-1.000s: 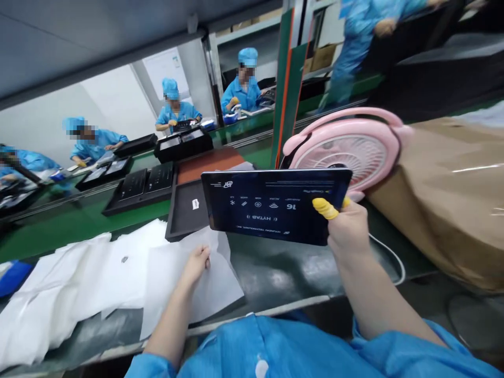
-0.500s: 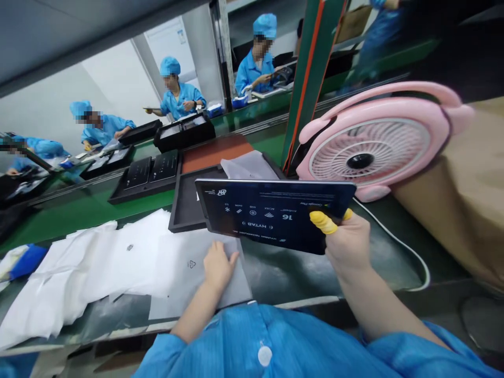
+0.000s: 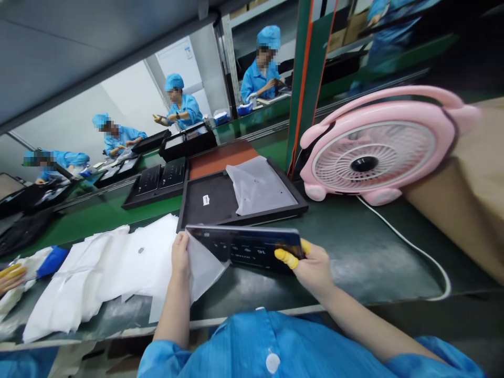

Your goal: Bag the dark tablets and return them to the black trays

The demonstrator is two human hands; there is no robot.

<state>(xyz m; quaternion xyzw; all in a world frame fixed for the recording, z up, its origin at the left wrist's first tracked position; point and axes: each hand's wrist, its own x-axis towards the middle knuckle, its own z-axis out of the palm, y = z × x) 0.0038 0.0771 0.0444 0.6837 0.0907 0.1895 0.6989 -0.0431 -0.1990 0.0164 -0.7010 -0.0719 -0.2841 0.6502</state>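
Observation:
A dark tablet (image 3: 248,247) with white print on its face is tilted up over the bench in front of me. Its right end is in my right hand (image 3: 313,265), thumb and a finger in yellow finger cots. At its left end, my left hand (image 3: 180,257) is closed on a thin, translucent plastic sleeve (image 3: 202,268), which drapes over the tablet's left corner. To the left lies a spread stack of white sleeves (image 3: 134,262). Behind the tablet sits a black tray (image 3: 212,210) with a white label and a bagged flat item (image 3: 262,186) inside.
A pink fan (image 3: 366,157) stands at the right, its white cord (image 3: 413,247) curving over the bench. Another black tray (image 3: 155,181) with tablets rests on the green belt. Several co-workers in blue sit across. A co-worker's yellow-cotted hand (image 3: 11,277) shows at far left.
My left hand has risen from the sleeve stack with one sleeve, now at the tablet's left end. The tablet has come lower and left in my right hand, uncovering more of the black tray.

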